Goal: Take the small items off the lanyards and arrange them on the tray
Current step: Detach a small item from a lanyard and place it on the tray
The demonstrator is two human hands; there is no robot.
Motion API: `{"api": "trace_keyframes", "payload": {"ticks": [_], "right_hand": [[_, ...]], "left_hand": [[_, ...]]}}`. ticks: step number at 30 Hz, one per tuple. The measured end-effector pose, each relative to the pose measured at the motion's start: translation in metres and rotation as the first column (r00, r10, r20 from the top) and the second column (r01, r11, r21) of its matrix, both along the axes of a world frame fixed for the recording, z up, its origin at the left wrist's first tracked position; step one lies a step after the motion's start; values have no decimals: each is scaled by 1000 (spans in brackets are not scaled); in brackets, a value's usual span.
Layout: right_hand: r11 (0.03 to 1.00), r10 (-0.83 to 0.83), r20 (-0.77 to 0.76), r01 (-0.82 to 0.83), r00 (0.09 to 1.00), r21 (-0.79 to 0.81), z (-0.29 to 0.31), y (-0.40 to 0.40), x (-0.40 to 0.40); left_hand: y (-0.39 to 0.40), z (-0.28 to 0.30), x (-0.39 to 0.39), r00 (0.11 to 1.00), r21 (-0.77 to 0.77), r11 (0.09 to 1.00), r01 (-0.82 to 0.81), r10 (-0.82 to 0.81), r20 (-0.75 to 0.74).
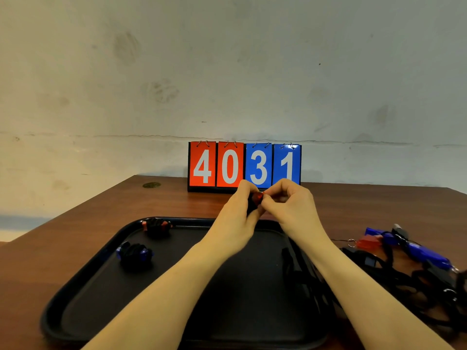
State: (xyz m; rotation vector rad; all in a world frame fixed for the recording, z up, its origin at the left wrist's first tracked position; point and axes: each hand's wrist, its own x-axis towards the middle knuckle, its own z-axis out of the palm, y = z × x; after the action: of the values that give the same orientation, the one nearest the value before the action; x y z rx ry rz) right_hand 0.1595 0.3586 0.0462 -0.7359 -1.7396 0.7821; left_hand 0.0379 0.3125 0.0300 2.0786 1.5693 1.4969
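**Both hands work a red item above the tray's far rim**

At the left, a black tray [83, 286] lies on a brown wooden table [353, 205]. Two bundles rest near the tray's far left corner: a black bundle with red ends [157, 227] against the far rim, and nearer, a black bundle with blue ends [135, 252].

In the middle, the left hand [237, 218] is raised over the tray's far edge, its fingers curled around a small red-and-black item [256, 199]. The right hand [290, 205] meets it from the other side, fingertips pinching the item's red top. Behind the hands, a flip scoreboard [244, 166] stands against the wall, showing 4 and 0 in red, 3 and 1 in blue.

A dark strap [294, 274] lies along the tray's right side. To the right of the tray, a tangled pile of black lanyards [414, 281] sits on the table, with blue clips [427, 255] and a red piece [369, 242] among them.
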Motion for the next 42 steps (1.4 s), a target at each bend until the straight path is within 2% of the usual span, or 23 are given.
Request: {"api": "trace_keyframes", "payload": {"ticks": [3,9,12,23,31,38,42], "right_hand": [[1000,-17,-16,16,1000,-11,0,-1,-1],[974,201,-60,-206,978,-95,6,0,8],[966,236,-49,-240,971,-96,8,2,11],[972,214,-9,-213,977,-99,10,4,13],[997,5,-16,-6,1000,-79,2,7,2],[997,42,-22,-44,999,-60,1,10,3],[991,80,-28,-83,996,-109,0,12,6]], "left_hand": [[0,0,1,1000,7,1000,-6,6,-4],[0,1,-2,997,32,996,-82,82,-8],[-1,2,-3,998,30,997,-66,67,-11],[-2,0,-1,998,-2,998,-58,58,-32],[1,-2,5,990,31,994,-105,107,-86],[4,-5,5,996,-18,996,-86,86,-24],[6,-7,4,998,-16,998,-58,58,12]]}}
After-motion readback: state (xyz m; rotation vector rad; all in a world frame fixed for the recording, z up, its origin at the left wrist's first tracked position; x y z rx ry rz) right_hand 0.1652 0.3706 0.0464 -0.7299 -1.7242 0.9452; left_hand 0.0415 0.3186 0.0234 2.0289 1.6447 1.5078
